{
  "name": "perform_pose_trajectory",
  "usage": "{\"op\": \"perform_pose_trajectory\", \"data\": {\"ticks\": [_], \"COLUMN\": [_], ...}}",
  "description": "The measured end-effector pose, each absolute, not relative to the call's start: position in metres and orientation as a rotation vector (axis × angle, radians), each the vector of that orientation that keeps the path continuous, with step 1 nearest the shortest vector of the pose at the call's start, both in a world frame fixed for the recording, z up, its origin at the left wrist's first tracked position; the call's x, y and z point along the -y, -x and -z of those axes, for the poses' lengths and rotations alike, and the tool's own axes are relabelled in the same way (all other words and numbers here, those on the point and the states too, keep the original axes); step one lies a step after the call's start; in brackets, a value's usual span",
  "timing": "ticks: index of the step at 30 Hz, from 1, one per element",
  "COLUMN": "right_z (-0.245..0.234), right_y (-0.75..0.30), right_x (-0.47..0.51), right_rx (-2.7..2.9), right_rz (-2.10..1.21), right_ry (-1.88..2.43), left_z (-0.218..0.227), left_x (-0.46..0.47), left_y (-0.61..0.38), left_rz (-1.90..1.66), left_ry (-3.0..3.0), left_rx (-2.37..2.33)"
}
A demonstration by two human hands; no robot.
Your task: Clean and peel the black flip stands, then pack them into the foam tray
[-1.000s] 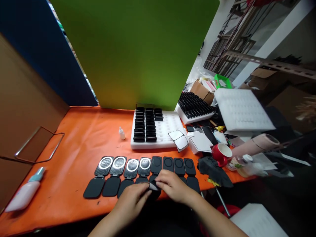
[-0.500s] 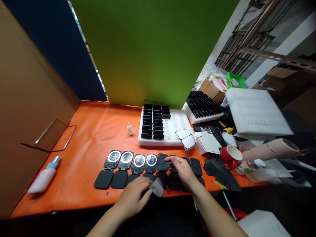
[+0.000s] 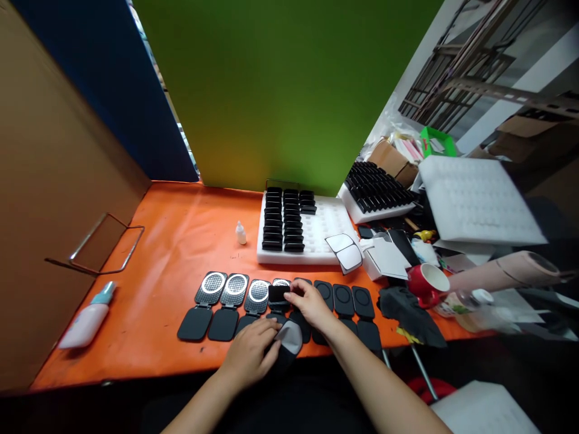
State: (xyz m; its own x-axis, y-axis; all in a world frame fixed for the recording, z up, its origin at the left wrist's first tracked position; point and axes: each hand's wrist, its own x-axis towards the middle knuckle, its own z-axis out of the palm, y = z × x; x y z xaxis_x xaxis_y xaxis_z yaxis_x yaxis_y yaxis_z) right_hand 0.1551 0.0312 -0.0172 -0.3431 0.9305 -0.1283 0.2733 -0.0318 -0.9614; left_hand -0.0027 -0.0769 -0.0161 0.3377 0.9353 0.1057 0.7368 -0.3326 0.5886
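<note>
A row of open black hinged cases (image 3: 226, 304) lies along the near edge of the orange table (image 3: 181, 241); the left ones show silver mesh rings, the right ones plain black recesses (image 3: 344, 298). My right hand (image 3: 310, 301) pinches a small black square piece (image 3: 277, 293) over the fourth case. My left hand (image 3: 251, 352) rests on the table edge, fingers curled on a grey-white flat piece (image 3: 289, 336) against a dark case half.
A white foam tray (image 3: 325, 232) partly filled with black parts stands mid-table, a small white dropper bottle (image 3: 241, 233) to its left. A red mug (image 3: 425, 283), black cloth (image 3: 404, 310), more trays and clutter crowd the right. A white tube (image 3: 85, 322) and wire frame (image 3: 97, 247) are at left.
My right hand moved left from the black recessed cases to the fourth meshed case, now with a black square piece in its fingers. My left hand stayed at the table edge.
</note>
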Motion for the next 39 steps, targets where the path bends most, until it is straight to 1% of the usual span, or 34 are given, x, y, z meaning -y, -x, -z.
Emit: {"op": "perform_pose_trajectory", "data": {"ticks": [6,12,21,39], "right_z": [0.032,0.035,0.029,0.025], "right_y": [-0.155,-0.155,-0.153,-0.150], "right_x": [-0.034,-0.035,-0.034,-0.036], "right_rx": [1.688,1.735,1.811,1.971], "right_rz": [-1.394,-1.332,-1.204,-1.059], "right_ry": [1.335,1.384,1.419,1.486], "left_z": [0.020,0.024,0.025,0.025], "left_x": [0.077,0.076,0.076,0.075], "left_y": [0.004,0.003,0.003,0.003], "left_rz": [-0.611,-0.634,-0.647,-0.672], "left_ry": [-2.202,-2.214,-2.232,-2.227], "left_rx": [-1.477,-1.488,-1.490,-1.493]}}
